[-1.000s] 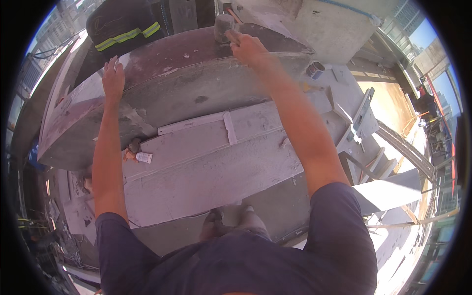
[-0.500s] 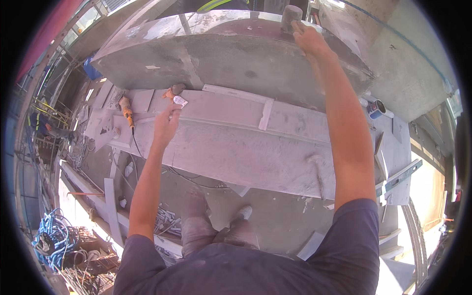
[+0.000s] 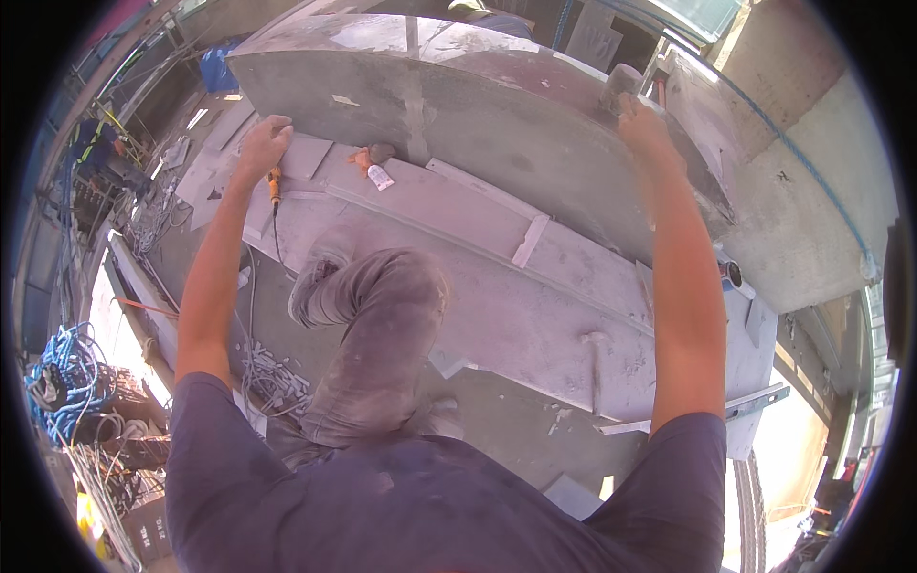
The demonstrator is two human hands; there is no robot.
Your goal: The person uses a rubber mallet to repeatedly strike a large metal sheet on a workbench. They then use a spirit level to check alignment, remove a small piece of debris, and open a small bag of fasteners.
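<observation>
My right hand (image 3: 642,124) is closed at the top edge of the grey wall (image 3: 516,119), round what looks like the handle of a mallet (image 3: 623,84). The mallet's thick grey head shows just beyond the fingers, but most of the handle is hidden. My left hand (image 3: 265,143) is curled shut at the left, with nothing visible in it. It covers part of an orange angle grinder (image 3: 275,187). Right of that hand, a white tube (image 3: 380,178) lies by a small orange-and-grey tool (image 3: 371,156). My raised, bent leg (image 3: 382,320) reaches over the pale slab (image 3: 497,325).
A hammer (image 3: 596,368) lies on the slab, and a spirit level (image 3: 755,401) crosses its right end. Along the wall foot runs a T-shaped strip (image 3: 485,194). Blue rope (image 3: 67,382) is heaped at lower left. Another person (image 3: 95,143) is at far left.
My left hand has moved left from near the tube to over the grinder and curled up. One leg has lifted toward the slab. The view has turned; my right hand stays at the mallet.
</observation>
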